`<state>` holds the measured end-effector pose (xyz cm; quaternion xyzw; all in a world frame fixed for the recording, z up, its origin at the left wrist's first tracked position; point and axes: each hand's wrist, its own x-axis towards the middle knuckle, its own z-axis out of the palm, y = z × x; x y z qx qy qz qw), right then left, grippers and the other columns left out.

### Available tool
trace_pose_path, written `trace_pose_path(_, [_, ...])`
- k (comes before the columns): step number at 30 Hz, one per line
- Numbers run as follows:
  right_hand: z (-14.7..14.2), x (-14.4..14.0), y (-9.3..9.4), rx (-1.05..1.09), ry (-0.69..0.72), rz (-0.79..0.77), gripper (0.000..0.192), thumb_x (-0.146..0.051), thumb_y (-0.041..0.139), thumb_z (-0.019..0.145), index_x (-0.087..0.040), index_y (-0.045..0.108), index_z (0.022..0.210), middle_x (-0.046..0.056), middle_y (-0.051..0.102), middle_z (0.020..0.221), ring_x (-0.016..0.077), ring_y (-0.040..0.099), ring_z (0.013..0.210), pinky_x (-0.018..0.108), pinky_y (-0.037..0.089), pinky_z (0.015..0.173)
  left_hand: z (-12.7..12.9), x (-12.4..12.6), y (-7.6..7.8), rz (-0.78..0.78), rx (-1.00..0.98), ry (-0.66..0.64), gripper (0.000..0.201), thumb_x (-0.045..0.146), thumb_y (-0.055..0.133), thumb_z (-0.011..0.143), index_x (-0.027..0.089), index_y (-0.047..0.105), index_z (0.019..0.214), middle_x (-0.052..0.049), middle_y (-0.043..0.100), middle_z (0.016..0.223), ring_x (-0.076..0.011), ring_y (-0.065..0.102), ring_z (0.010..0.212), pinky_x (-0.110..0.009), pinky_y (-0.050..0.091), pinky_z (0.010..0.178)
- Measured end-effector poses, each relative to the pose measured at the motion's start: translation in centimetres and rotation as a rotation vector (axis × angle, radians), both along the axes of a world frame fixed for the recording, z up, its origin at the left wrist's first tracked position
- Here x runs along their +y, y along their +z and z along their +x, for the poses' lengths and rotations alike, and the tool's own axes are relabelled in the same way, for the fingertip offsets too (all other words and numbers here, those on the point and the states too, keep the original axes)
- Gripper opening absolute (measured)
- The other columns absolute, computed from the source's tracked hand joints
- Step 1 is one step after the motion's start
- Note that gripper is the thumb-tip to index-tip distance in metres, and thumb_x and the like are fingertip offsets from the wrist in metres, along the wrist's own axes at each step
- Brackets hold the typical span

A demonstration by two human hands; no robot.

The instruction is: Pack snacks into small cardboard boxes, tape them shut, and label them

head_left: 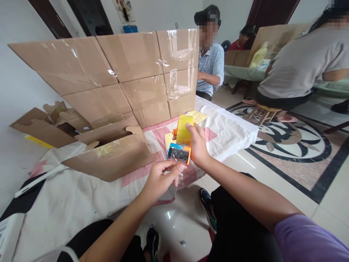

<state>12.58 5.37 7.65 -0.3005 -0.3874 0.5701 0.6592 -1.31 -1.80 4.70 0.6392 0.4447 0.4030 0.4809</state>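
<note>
In front of me, over the edge of the cloth-covered table, I hold a small orange and blue pack (pixel 178 154) with dark contents behind shiny clear plastic. A yellow panel (pixel 184 135) stands up from its upper side; whether the two are joined I cannot tell. My right hand (pixel 200 143) is closed around the right side, its thumb lying on the yellow panel. My left hand (pixel 165 178) pinches the pack's lower edge between thumb and fingers. Pale yellow printed sheets (pixel 200 116) lie on the table just behind, partly covered by the pack and my right hand.
A tall wall of taped cardboard boxes (pixel 141 58) stands along the table's far side. An open carton (pixel 111 156) lies left of my hands, with more cut cardboard (pixel 43 125) beyond. A person (pixel 211 65) is behind the boxes; another (pixel 302 62) sits on a stool (pixel 263 113) at right.
</note>
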Motion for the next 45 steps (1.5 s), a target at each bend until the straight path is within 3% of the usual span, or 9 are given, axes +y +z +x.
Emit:
trace_pose_path(5, [0.0, 0.0, 0.0, -0.007, -0.002, -0.006, 0.030, -0.051, 0.065, 0.083, -0.023, 0.054, 0.090, 0.001, 0.068, 0.072, 0.0225, 0.070, 0.077, 0.033, 0.056, 0.066, 0.4, -0.2, 0.5, -0.041, -0.014, 0.038, 0.030, 0.043, 0.067, 0.088, 0.016, 0.076, 0.078, 0.005, 0.055, 0.043, -0.0095, 0.048, 0.045, -0.022, 0.042, 0.054])
trace_pose_path(16, [-0.3, -0.1, -0.1, -0.018, -0.005, -0.003, 0.027, -0.049, 0.062, 0.085, -0.024, 0.052, 0.088, 0.001, 0.068, 0.075, 0.0214, 0.070, 0.079, 0.032, 0.056, 0.066, 0.6, -0.2, 0.5, -0.070, 0.009, 0.087, 0.030, 0.042, 0.066, 0.087, 0.016, 0.074, 0.074, 0.005, 0.051, 0.039, -0.0102, 0.045, 0.043, -0.024, 0.039, 0.053])
trace_pose_path(21, [-0.1, -0.1, 0.2, -0.011, 0.008, 0.000, 0.032, -0.053, 0.064, 0.085, -0.023, 0.053, 0.089, 0.002, 0.068, 0.073, 0.0220, 0.070, 0.076, 0.033, 0.056, 0.065, 0.0, -0.1, 0.5, -0.042, -0.006, 0.010, 0.036, 0.047, 0.058, 0.093, 0.017, 0.075, 0.080, 0.004, 0.056, 0.043, -0.0128, 0.049, 0.048, -0.028, 0.046, 0.066])
trace_pose_path(26, [0.2, 0.1, 0.2, -0.013, 0.014, 0.016, 0.031, -0.052, 0.066, 0.083, -0.023, 0.055, 0.088, 0.002, 0.067, 0.072, 0.0223, 0.070, 0.077, 0.033, 0.057, 0.066, -0.4, -0.1, 0.8, 0.014, -0.034, -0.086, 0.055, 0.043, 0.044, 0.099, 0.021, 0.063, 0.053, -0.001, 0.061, 0.049, -0.0185, 0.064, 0.073, -0.032, 0.045, 0.098])
trace_pose_path(29, [0.4, 0.1, 0.2, -0.025, 0.005, 0.021, 0.031, -0.052, 0.065, 0.083, -0.023, 0.055, 0.087, 0.002, 0.068, 0.074, 0.0223, 0.070, 0.079, 0.034, 0.057, 0.067, -0.3, 0.0, 1.0, 0.004, -0.016, -0.086, 0.056, 0.042, 0.043, 0.099, 0.021, 0.062, 0.051, -0.002, 0.060, 0.049, -0.0197, 0.064, 0.077, -0.031, 0.045, 0.098])
trace_pose_path(33, [0.6, 0.4, 0.2, -0.053, -0.003, 0.045, 0.031, -0.053, 0.064, 0.083, -0.023, 0.055, 0.087, 0.002, 0.068, 0.075, 0.0230, 0.070, 0.081, 0.036, 0.058, 0.070, -0.2, 0.0, 1.2, -0.008, -0.037, -0.083, 0.055, 0.040, 0.044, 0.099, 0.021, 0.062, 0.050, -0.001, 0.060, 0.048, -0.0175, 0.061, 0.064, -0.030, 0.049, 0.085])
trace_pose_path(36, [1.0, 1.2, 0.1, -0.031, -0.031, 0.023, 0.029, -0.051, 0.064, 0.084, -0.024, 0.054, 0.087, 0.003, 0.068, 0.075, 0.0242, 0.070, 0.082, 0.038, 0.059, 0.071, -0.2, -0.2, 1.3, -0.039, -0.055, -0.109, 0.051, 0.037, 0.045, 0.098, 0.021, 0.063, 0.053, -0.001, 0.060, 0.047, -0.0168, 0.059, 0.060, -0.029, 0.049, 0.078])
trace_pose_path(41, [2.0, 2.5, 0.1, -0.021, -0.100, 0.006, 0.030, -0.053, 0.061, 0.086, -0.024, 0.054, 0.086, 0.006, 0.069, 0.077, 0.0269, 0.070, 0.083, 0.042, 0.060, 0.071, -0.1, -0.5, 1.3, -0.059, -0.035, -0.147, 0.050, 0.039, 0.045, 0.098, 0.021, 0.065, 0.056, -0.002, 0.061, 0.047, -0.0196, 0.064, 0.072, -0.030, 0.050, 0.084])
trace_pose_path(45, [2.6, 2.9, 0.1, -0.076, -0.101, 0.025, 0.031, -0.055, 0.059, 0.087, -0.024, 0.055, 0.089, 0.006, 0.070, 0.081, 0.0264, 0.070, 0.086, 0.041, 0.059, 0.070, -0.3, -0.2, 1.1, -0.057, -0.039, -0.120, 0.041, 0.044, 0.046, 0.098, 0.017, 0.076, 0.091, 0.001, 0.059, 0.048, -0.0172, 0.060, 0.059, -0.032, 0.050, 0.077])
